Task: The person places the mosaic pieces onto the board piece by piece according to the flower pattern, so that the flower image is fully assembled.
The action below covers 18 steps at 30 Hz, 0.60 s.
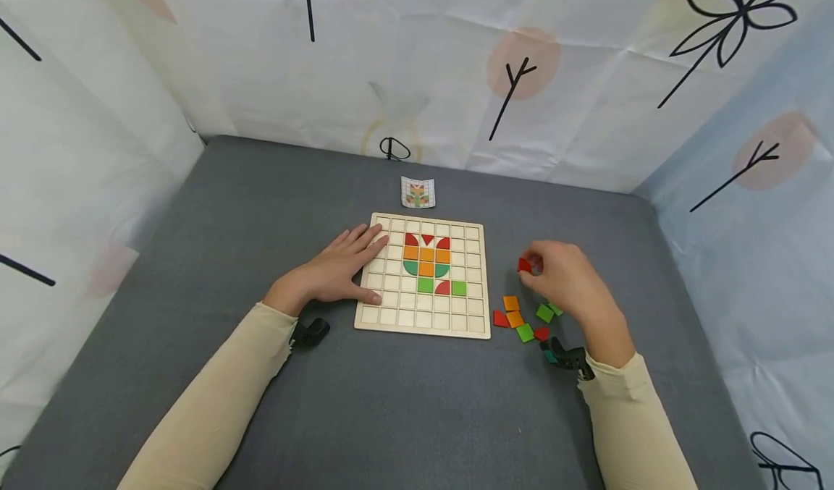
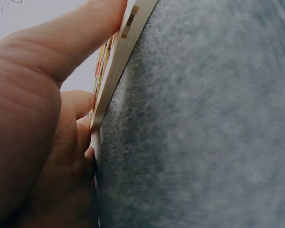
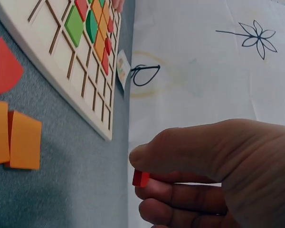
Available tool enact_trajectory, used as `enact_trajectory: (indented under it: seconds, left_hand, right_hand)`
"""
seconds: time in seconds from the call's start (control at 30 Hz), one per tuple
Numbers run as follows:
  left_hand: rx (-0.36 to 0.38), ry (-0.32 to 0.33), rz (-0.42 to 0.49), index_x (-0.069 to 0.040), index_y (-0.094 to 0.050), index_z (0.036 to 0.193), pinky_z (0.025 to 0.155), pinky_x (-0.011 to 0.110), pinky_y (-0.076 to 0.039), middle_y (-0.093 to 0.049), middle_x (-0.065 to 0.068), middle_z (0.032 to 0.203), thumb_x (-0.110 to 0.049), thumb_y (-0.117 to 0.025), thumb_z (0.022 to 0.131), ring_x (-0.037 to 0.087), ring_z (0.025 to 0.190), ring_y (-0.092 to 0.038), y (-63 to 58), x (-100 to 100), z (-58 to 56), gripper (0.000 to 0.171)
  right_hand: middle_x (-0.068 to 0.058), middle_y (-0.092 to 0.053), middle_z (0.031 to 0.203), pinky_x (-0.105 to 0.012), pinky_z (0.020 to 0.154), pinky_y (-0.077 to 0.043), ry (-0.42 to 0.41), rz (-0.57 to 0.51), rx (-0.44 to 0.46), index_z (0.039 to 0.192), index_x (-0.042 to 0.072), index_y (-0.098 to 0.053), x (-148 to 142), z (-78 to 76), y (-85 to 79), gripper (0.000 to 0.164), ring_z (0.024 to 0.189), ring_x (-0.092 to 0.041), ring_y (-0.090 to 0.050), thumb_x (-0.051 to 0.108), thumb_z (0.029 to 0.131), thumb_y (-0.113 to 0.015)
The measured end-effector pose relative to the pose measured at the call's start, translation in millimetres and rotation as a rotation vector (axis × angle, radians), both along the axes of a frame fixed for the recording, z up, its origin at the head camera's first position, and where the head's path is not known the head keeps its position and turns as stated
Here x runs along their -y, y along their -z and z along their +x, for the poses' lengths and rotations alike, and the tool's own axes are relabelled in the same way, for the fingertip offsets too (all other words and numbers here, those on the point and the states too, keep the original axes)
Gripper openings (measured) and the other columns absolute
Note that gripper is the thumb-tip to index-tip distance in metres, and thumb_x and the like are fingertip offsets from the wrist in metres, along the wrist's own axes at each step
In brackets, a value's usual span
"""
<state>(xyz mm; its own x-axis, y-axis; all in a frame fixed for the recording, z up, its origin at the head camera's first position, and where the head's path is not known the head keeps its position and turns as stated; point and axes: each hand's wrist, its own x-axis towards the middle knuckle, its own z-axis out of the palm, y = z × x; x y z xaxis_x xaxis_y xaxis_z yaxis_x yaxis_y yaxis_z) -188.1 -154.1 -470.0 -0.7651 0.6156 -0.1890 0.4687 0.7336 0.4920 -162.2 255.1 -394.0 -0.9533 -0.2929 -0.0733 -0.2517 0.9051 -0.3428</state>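
Note:
A wooden grid board [image 1: 407, 318] lies in the middle of the table, with red, orange, teal and light green tiles set in its cells as a figure. My left hand [image 1: 334, 269] rests on the board's left edge, fingers spread on top and thumb near the front left corner. To the right of the board, my right hand [image 1: 573, 280] pinches a small red tile [image 3: 141, 178] between thumb and fingertips. Most of that tile is hidden by the fingers, so its shape cannot be told. Loose orange tiles [image 1: 515, 319] lie nearest the board, in front of this hand.
Among the loose tiles are green squares [image 1: 525, 333] and red pieces [image 1: 500, 319], partly under the right wrist. A small printed card [image 1: 418, 193] with a coloured pattern lies behind the board. White patterned cloth [image 1: 443, 77] hangs around the grey table [image 1: 365, 410].

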Motion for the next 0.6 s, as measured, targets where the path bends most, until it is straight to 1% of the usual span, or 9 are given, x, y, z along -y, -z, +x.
enact_trajectory:
  seconds: [0.2,0.43,0.6]
  left_hand:
    - [0.011,0.001,0.009,-0.01,-0.014,0.176,0.133,0.053,0.003,0.001,0.013,0.182,-0.057,-0.082,0.094,0.037,0.166,0.005,-2.2,0,0.3,0.117]
    - [0.004,0.002,0.004,-0.01,-0.013,0.176,0.133,0.053,0.003,0.001,0.013,0.182,-0.057,-0.082,0.094,0.036,0.166,0.006,-1.1,0,-0.1,0.117]
    - [-0.002,0.002,0.0,-0.01,-0.013,0.176,0.133,0.053,0.003,0.001,0.013,0.182,-0.057,-0.082,0.094,0.036,0.166,0.005,-0.3,0,-0.6,0.117]
  right_hand:
    - [-0.013,-0.072,0.103,-0.052,0.083,-0.057,-0.037,-0.03,-0.052,0.107,0.002,-0.076,10,2.3,-4.1,0.012,0.094,-0.032,-0.065,0.006,0.097,-0.08]
    - [-0.01,-0.071,0.1,-0.049,0.08,-0.055,-0.079,-0.071,-0.104,0.105,0.004,-0.077,21,4.8,-7.4,0.009,0.092,-0.031,-0.063,0.005,0.096,-0.078]
    - [-0.009,-0.07,0.102,-0.046,0.08,-0.054,-0.085,-0.084,-0.111,0.107,0.004,-0.077,30,6.4,-6.6,0.01,0.095,-0.033,-0.064,0.006,0.097,-0.078]
